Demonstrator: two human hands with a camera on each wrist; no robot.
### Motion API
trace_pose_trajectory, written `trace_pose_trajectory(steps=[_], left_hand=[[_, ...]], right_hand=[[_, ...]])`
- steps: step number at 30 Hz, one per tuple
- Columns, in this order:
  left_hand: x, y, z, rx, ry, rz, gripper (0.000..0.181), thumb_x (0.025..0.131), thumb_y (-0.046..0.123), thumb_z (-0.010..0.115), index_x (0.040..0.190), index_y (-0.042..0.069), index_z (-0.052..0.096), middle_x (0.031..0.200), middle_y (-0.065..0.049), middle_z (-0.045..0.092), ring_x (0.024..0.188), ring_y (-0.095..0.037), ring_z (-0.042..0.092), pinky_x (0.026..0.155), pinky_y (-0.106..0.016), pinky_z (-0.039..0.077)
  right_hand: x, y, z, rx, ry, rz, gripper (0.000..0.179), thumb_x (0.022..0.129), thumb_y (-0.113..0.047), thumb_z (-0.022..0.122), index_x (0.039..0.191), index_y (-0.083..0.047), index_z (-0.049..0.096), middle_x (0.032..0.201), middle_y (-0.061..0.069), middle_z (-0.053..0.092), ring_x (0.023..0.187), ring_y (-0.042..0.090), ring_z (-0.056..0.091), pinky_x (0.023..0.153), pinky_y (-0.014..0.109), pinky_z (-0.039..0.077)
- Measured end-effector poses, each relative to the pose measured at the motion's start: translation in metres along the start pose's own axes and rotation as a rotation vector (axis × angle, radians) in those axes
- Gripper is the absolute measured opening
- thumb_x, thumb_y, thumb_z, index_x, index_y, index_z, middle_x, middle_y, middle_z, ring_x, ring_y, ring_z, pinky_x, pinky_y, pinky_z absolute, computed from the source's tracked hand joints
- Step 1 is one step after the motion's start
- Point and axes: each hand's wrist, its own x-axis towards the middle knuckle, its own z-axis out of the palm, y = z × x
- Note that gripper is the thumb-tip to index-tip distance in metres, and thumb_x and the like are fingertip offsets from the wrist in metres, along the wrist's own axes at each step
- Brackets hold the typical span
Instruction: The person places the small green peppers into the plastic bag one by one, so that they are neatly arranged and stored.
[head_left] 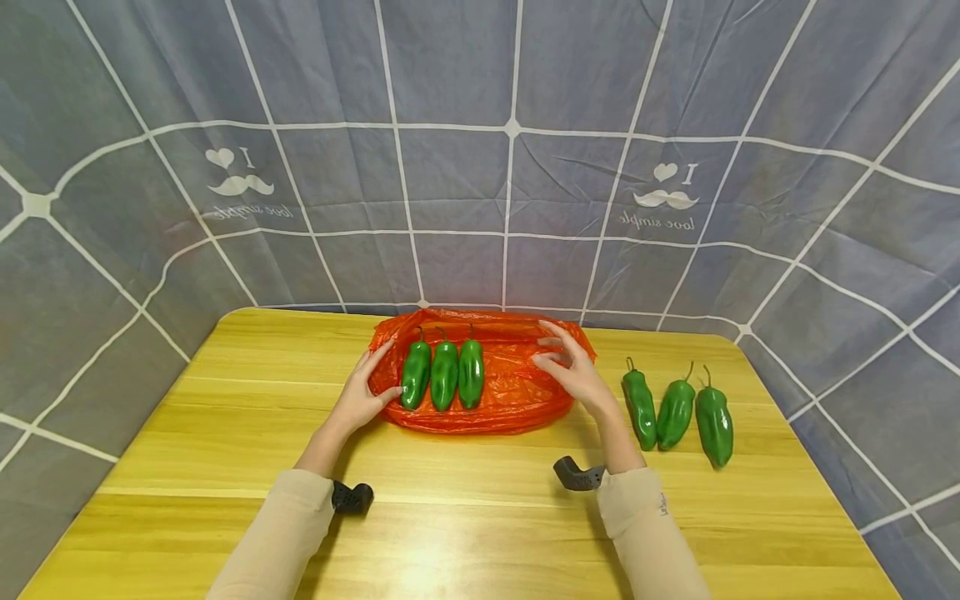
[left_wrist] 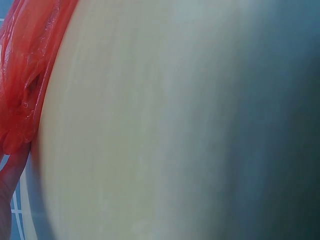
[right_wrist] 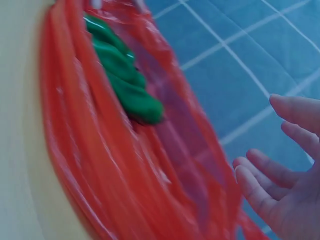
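Note:
A red plastic bag lies spread with its mouth open, and three green peppers sit side by side inside its left half. At the bag's left edge is my left hand, fingers and thumb apart, the thumb beside the leftmost pepper. In the left wrist view, part of that hand touches the red plastic. My right hand hovers by the bag's right side with spread, gently bent fingers. The right wrist view shows nothing held in that hand.
Three more green peppers lie on the wooden table to the right of the bag. Behind the table hangs a grey curtain with white lines. Dark wrist devices are worn on both arms.

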Motion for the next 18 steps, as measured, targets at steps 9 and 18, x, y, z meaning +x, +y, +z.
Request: trace_pose_trajectory(steps=[9,18], left_hand=[[0.000,0.002,0.000,-0.029,0.003,0.012,0.076,0.073,0.002,0.071,0.140,0.010,0.036,0.142,-0.030,0.025,0.131,-0.047,0.021,0.101,-0.062,0.021],[0.000,0.001,0.000,-0.029,0.000,0.007,0.076,0.073,0.002,0.071,0.140,0.011,0.036,0.142,-0.029,0.025,0.130,-0.046,0.022,0.102,-0.061,0.021]], right_hand=[[-0.027,0.018,-0.057,0.009,0.158,0.022,0.060,0.092,-0.013,0.054,0.145,-0.011,0.024,0.134,0.026,0.037,0.110,0.022,0.050,0.088,0.021,0.043],[-0.063,0.028,-0.101,-0.025,0.261,0.029,0.062,0.093,-0.018,0.052,0.146,-0.015,0.020,0.125,0.005,0.040,0.100,0.001,0.049,0.081,0.013,0.043]])
